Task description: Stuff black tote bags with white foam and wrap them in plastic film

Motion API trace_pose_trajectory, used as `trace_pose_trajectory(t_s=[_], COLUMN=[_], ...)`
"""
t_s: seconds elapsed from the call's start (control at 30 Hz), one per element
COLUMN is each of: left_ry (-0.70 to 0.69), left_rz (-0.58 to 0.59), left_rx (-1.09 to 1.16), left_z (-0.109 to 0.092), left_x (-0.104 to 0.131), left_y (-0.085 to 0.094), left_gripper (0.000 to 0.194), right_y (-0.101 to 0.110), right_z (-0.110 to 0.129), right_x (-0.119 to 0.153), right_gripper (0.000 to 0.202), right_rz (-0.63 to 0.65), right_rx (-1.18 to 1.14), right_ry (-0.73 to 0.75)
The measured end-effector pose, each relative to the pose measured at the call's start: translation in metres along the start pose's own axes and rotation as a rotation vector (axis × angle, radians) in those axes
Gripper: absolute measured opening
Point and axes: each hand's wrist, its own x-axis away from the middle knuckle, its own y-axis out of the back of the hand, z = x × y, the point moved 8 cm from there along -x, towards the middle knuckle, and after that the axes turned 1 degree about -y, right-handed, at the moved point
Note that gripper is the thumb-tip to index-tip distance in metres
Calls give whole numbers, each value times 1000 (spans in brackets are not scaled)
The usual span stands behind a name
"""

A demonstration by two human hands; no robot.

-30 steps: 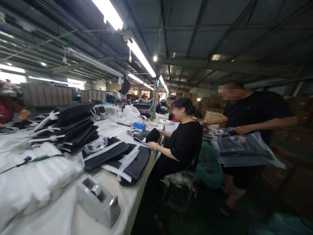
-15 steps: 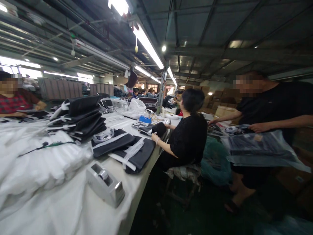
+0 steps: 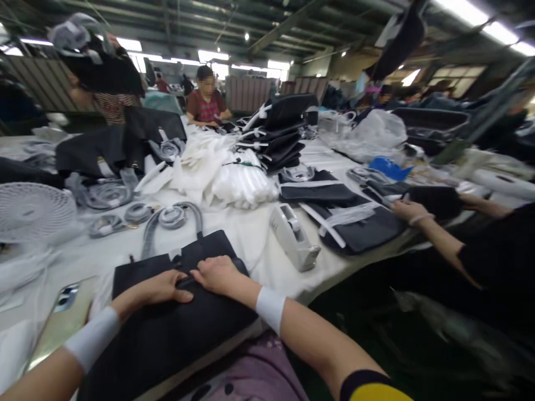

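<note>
Since half a second ago the view has swung left and down, bringing both hands in; the standing co-worker is out of frame. Left hand [image 3: 167, 287] and right hand [image 3: 219, 274] each hold the black bag [image 3: 200, 317] by its edge, thumb and fingers closed around it, close together. It lies at the near edge, partly over purple cloth [image 3: 251, 370], its wrapped handles [image 3: 196, 216] stretched beyond it.

Just right stands a tape dispenser [image 3: 292, 236]; left, a phone [image 3: 62, 312] and, farther back, a fan [image 3: 31, 211]. White wrapping [image 3: 244, 181] is heaped ahead, before stacked bags [image 3: 288, 133]. At right a co-worker's hand [image 3: 409, 211] holds a dark piece [image 3: 437, 200].

White, creased cloth [image 3: 261, 256] covers the table. Tube lights [image 3: 463, 11] hang under a dark roof; folding screens [image 3: 248, 92] and people stand behind.
</note>
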Motion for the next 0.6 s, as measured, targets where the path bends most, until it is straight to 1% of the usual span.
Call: trace_pose_trajectory(t_s=[0.07, 0.17, 0.2, 0.27, 0.37, 0.43, 0.47, 0.53, 0.6], left_ry=[9, -10, -14, -15, -12, -6, -1, 8, 14], left_rz=[21, 24, 23, 26, 3, -24, -35, -50, -57], left_rx=[53, 95, 101, 106, 104, 101, 99, 98, 99], left_z=[0, -5, -6, -5, -2, 1, 2, 4, 5], left_x=[-4, -11, -12, -12, -12, -13, -13, -15, -15], left_y=[1, 4, 4, 4, 6, 9, 10, 11, 12], left_gripper=[48, 46, 45, 44, 42, 40, 39, 39, 39], right_y=[19, 48, 51, 45, 23, 15, 16, 25, 40], right_z=[-23, -70, -84, -101, -111, -114, -115, -112, -97], right_x=[11, 34, 41, 54, 69, 74, 74, 70, 59], right_gripper=[39, 40, 38, 34, 34, 36, 36, 35, 33], right_rz=[-81, -215, -240, -254, -294, -357, -396, -475, -550], right_rx=[-9, -12, -16, -24, -41, -61, -73, -99, -153], right_ry=[8, -60, -73, -64, -61, -91, -113, -156, -166])
